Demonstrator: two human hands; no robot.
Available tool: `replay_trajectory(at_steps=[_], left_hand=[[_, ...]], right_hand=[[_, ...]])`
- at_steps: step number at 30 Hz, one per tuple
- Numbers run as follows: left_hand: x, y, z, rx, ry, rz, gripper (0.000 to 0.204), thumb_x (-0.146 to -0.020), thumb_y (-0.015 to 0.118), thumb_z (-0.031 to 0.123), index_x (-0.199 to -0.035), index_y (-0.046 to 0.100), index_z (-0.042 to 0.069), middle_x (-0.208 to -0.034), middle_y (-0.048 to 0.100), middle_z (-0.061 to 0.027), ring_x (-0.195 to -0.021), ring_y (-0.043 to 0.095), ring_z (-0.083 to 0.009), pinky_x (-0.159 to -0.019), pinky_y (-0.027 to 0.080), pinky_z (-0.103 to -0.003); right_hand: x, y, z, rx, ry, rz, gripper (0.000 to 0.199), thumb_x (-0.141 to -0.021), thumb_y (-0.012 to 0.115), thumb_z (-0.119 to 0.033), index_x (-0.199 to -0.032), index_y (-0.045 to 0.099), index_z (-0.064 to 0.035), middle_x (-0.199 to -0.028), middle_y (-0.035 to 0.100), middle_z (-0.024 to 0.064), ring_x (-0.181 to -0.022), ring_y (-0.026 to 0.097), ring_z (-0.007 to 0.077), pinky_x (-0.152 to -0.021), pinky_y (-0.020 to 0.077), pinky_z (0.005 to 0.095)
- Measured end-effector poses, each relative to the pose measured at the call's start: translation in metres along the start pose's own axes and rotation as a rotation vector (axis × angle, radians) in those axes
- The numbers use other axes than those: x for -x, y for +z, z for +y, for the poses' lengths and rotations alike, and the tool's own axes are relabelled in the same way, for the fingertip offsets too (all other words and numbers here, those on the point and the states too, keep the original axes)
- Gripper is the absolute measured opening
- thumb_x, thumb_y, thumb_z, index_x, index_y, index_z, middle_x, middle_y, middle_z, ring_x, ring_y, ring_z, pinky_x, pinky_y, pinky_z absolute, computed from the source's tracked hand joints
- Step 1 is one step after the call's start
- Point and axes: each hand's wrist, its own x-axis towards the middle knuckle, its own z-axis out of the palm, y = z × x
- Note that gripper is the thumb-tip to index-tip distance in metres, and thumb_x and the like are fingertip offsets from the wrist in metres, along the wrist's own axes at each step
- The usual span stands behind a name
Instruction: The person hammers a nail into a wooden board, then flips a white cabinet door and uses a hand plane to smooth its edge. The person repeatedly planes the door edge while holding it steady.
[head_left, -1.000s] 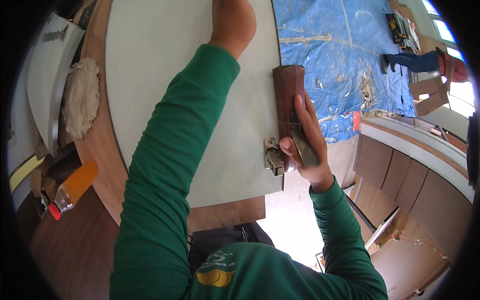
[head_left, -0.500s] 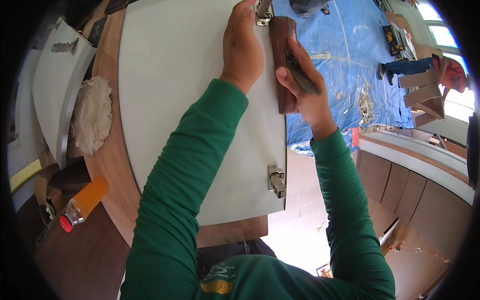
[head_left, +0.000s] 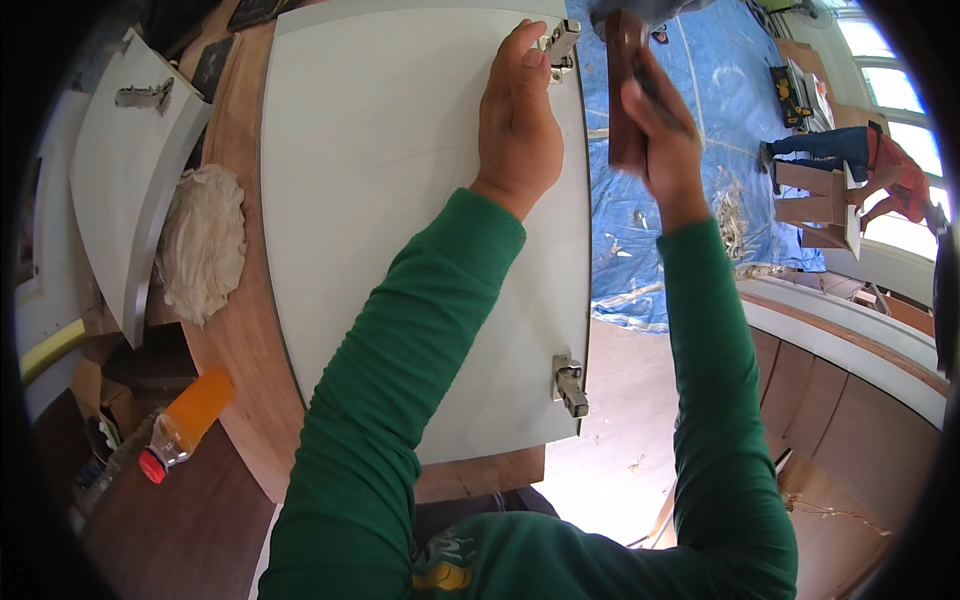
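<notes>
A white cabinet door panel (head_left: 380, 200) lies before me, with one metal hinge (head_left: 562, 48) at its far right corner and another hinge (head_left: 570, 385) near its close right corner. My left hand (head_left: 520, 130) rests on the panel beside the far hinge, fingers stretched out and holding nothing. In my right hand (head_left: 676, 165) is a dark brown wooden hand plane (head_left: 627, 105), gripped around its body and slightly blurred. The plane stands off the panel's right edge, with a gap between them. Its underside is hidden.
Under the panel is a wooden board (head_left: 235, 350). To the left lie a crumpled white cloth (head_left: 203, 245), a bottle of orange liquid (head_left: 190, 420) and another white panel (head_left: 130, 200). A blue tarp (head_left: 650, 260) covers the floor at right; a person (head_left: 890, 175) bends over a carton there.
The plane was along the panel's right edge; my right hand has carried it outward and farther forward, away from the edge. The whole view has shifted slightly. My left hand stays near the far hinge.
</notes>
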Motion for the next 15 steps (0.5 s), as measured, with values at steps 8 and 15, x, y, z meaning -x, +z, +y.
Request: replay_trajectory(at_steps=[8, 15], left_hand=[[-0.007, 0.001, -0.024, -0.226, 0.298, -0.014, 0.034, -0.108, 0.037, 0.004, -0.136, 0.053, -0.009, -0.134, 0.061, -0.0280, -0.130, 0.058, -0.0384, -0.113, 0.043, -0.041], [-0.030, -0.012, -0.048, -0.182, 0.340, -0.028, 0.040, -0.112, 0.036, 0.020, -0.134, 0.054, -0.008, -0.136, 0.061, -0.0241, -0.131, 0.057, -0.0330, -0.116, 0.043, -0.041]], right_hand=[[0.259, -0.028, -0.022, 0.644, -0.107, -0.196, 0.079, -0.101, 0.067, -0.039, -0.158, 0.035, 0.0068, -0.165, 0.028, 0.0331, -0.154, 0.030, 0.0437, -0.123, 0.0263, 0.0477], [0.420, -0.036, -0.015, 0.611, -0.043, -0.170, 0.079, -0.101, 0.067, -0.044, -0.159, 0.036, -0.0006, -0.162, 0.024, 0.0403, -0.149, 0.033, 0.0534, -0.118, 0.0364, 0.0517]])
